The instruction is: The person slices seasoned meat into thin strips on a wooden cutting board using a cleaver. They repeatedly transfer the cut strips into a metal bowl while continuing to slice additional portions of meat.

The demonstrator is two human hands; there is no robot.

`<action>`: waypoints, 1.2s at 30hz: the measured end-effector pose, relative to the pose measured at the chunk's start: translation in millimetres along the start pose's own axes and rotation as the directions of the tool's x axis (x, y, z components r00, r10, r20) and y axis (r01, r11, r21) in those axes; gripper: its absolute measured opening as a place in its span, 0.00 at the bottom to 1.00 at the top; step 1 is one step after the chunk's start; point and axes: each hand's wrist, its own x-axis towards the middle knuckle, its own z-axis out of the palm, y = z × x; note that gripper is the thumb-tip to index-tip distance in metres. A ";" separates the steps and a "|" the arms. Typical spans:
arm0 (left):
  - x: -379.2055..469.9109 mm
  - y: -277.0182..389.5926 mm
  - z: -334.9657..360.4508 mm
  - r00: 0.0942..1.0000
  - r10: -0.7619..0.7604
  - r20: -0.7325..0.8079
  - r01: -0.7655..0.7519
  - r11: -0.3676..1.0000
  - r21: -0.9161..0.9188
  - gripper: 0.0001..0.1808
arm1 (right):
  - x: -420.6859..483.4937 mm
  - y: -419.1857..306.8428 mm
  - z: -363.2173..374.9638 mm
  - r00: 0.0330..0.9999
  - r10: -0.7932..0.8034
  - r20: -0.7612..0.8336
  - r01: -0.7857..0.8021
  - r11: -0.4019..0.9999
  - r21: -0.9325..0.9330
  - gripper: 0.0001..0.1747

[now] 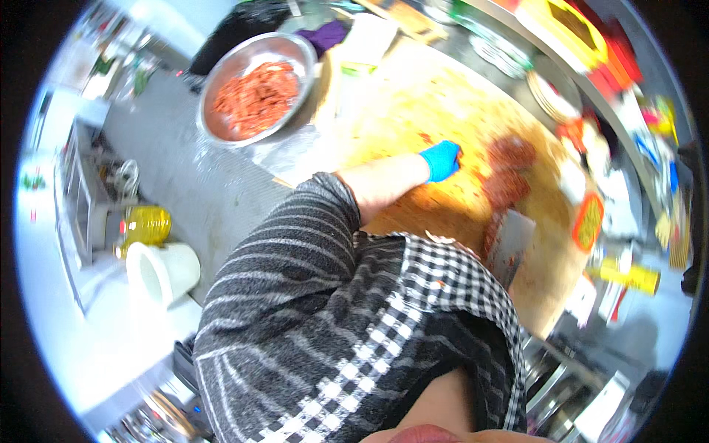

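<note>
My left hand [442, 161], in a blue glove, is curled into a fist over the large wooden cutting board [410, 105]; nothing can be made out inside it. To its right lie two mounds of minced red meat [510, 153]. Just below them a wide cleaver blade [512, 238], smeared with red, is over the board. My right hand is out of view, and the cleaver's handle is hidden behind my checked apron. Red bits and stains mark the board around my left hand.
A steel bowl [304, 66] of red meat pieces stands at the upper left, beside a purple cloth [327, 37]. An orange-rimmed container [588, 222] sits at the board's right edge. A white bucket [191, 271] and an oil jug [149, 224] stand at far left.
</note>
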 end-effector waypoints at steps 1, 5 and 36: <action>-10.4 -2.3 -13.1 0.998 -0.024 -0.053 0.019 0.996 -0.087 0.12 | 5.3 -4.9 -1.0 1.000 -0.008 0.010 0.009 1.000 -0.009 0.21; -56.8 -30.3 -99.2 0.942 -0.135 -0.308 0.038 0.952 -0.303 0.16 | 16.0 -27.4 -7.3 0.999 -0.017 0.045 0.018 0.999 -0.031 0.23; 35.9 91.7 81.3 0.586 0.580 0.566 -0.768 0.620 0.159 0.35 | -103.8 65.5 -9.0 0.953 0.215 -0.212 -0.187 0.972 0.145 0.13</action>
